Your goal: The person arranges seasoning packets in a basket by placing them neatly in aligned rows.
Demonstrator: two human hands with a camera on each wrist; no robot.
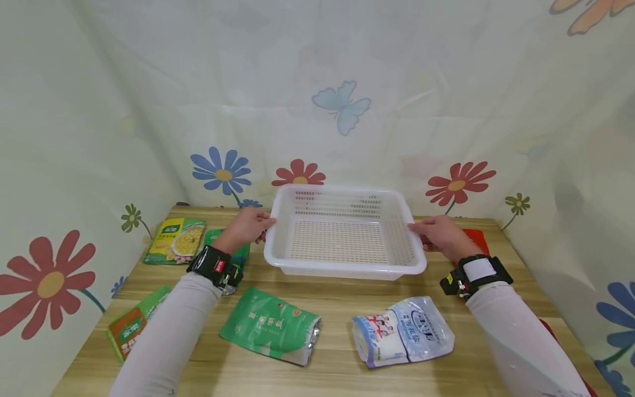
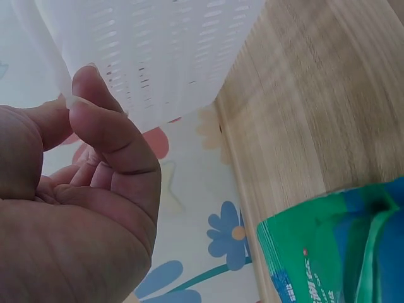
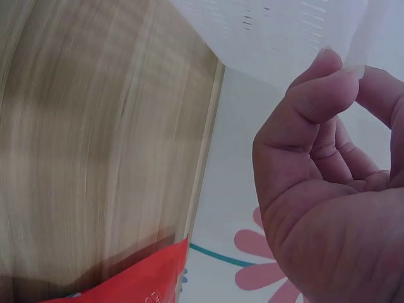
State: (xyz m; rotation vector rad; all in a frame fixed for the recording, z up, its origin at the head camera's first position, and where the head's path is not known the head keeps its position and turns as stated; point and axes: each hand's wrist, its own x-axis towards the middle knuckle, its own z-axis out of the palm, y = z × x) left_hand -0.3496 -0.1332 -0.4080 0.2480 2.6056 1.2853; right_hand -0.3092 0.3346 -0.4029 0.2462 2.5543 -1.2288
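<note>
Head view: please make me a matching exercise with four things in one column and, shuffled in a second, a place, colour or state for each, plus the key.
Things:
1. Basket
2. Left hand
3. Blue-and-white pouch
4. Butterfly

Descriptions:
A. Lying on the table, nearer the right forearm than the left
B. Printed on the backdrop
C. White, with rows of holes
D. Pinching a rim

Pairs: 1-C, 2-D, 3-A, 4-B

head: bright, even | wrist views: dimmer, hazy | soft shadows across tabletop (image 3: 113, 145)
</note>
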